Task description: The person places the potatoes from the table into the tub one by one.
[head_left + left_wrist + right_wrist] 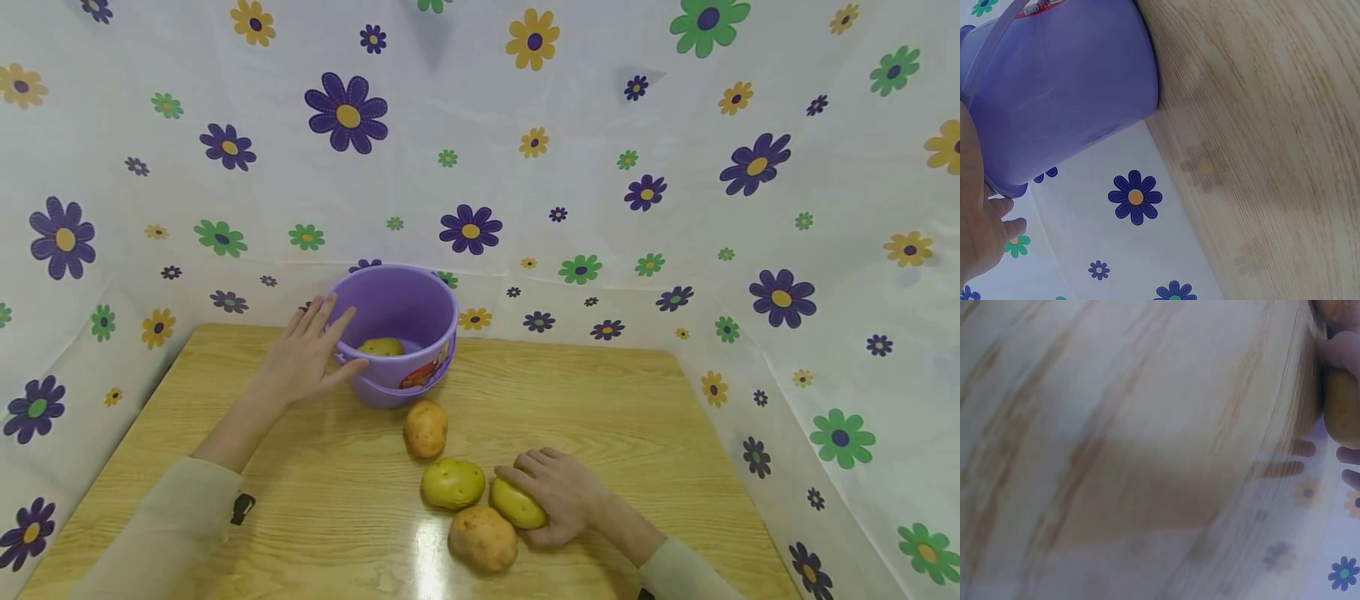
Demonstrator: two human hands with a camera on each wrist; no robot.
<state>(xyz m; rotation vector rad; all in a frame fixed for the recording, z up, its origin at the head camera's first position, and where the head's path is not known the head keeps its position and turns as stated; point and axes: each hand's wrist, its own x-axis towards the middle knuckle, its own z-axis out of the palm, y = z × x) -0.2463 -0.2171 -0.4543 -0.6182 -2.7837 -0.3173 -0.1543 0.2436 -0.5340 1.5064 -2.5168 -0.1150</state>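
My left hand is at the left side of a purple bucket, fingers extended along its rim and thumb in front of it. In the left wrist view the same hand shows at the bucket's mouth. One yellow potato lies inside the bucket. With fingers and thumb curled round it, my right hand grips a smooth yellow potato at the table's front right. That potato appears at the right edge of the right wrist view, partly covered by the hand.
Another yellow potato lies left of the gripped one, and a brown potato sits in front. A second brown potato lies near the bucket's base. Flowered white cloth surrounds the wooden table at the back and sides.
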